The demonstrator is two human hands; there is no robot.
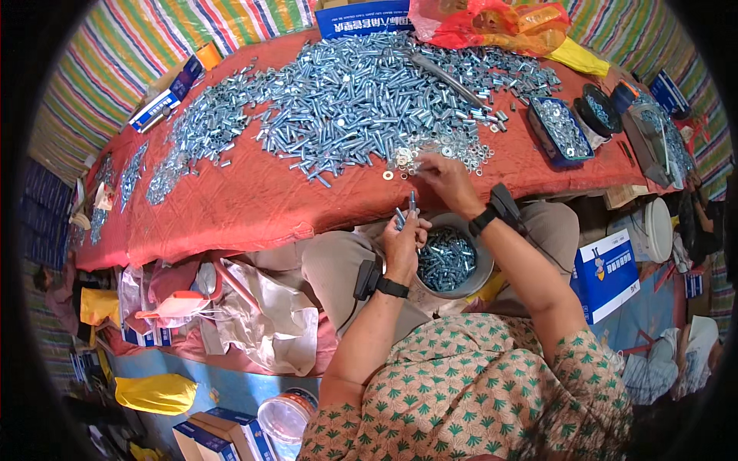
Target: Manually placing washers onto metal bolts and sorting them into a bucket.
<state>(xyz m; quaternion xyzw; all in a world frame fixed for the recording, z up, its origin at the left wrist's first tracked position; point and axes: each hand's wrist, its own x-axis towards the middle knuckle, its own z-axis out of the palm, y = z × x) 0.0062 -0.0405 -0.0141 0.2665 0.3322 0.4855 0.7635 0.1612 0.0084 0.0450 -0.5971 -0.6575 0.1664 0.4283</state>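
Observation:
My left hand [403, 244] is closed around a few metal bolts [413, 203], their ends sticking up past the fingers. Farther forward, my right hand [450, 183] reaches over the table's near edge, its fingertips pinched together at a small heap of flat washers [405, 160]. Whatever lies between those fingertips is too small to make out. Between my knees, just below both hands, stands a round bucket [486, 270] with many bolts [446, 263] inside. Behind the washers spreads a large pile of silvery bolts and sleeves [338, 107].
A red cloth [300, 200] covers the table. To the right are a blue tray of washers [561, 131], a black bowl of small parts [600, 107] and a blue-and-white box [607, 273]. Red and yellow plastic bags [492, 27] lie at the back. A metal bar [448, 79] rests on the pile.

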